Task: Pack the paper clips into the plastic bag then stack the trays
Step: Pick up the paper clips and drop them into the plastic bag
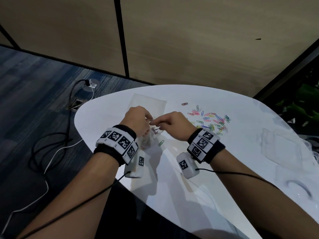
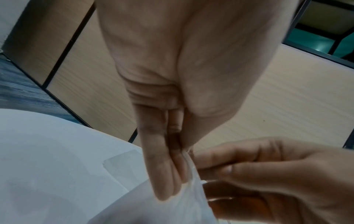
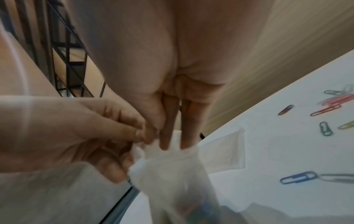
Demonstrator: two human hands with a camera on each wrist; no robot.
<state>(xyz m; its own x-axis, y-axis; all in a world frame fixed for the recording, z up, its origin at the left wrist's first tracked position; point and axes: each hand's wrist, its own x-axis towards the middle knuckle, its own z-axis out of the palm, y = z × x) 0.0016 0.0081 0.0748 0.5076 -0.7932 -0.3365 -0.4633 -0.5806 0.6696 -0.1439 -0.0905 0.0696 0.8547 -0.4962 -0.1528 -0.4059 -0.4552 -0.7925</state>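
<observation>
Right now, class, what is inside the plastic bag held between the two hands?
Some paper clips show through the plastic bag; the left hand covers the rest.

No legible words, brand names, labels or numbers anywhere in the three views. Only square black-and-white coded markers [image 1: 119, 139] on the white wristband at lower left of centre in the head view, more of the same kind [image 1: 202, 142] on the wristband at lower right of centre, and one apiece on the small white camera boxes [image 1: 183, 165] hanging under the wrists. Machine patterns, not readable as text. Nothing printed visible on the plastic bag [image 3: 172, 174] in the wrist views.
</observation>
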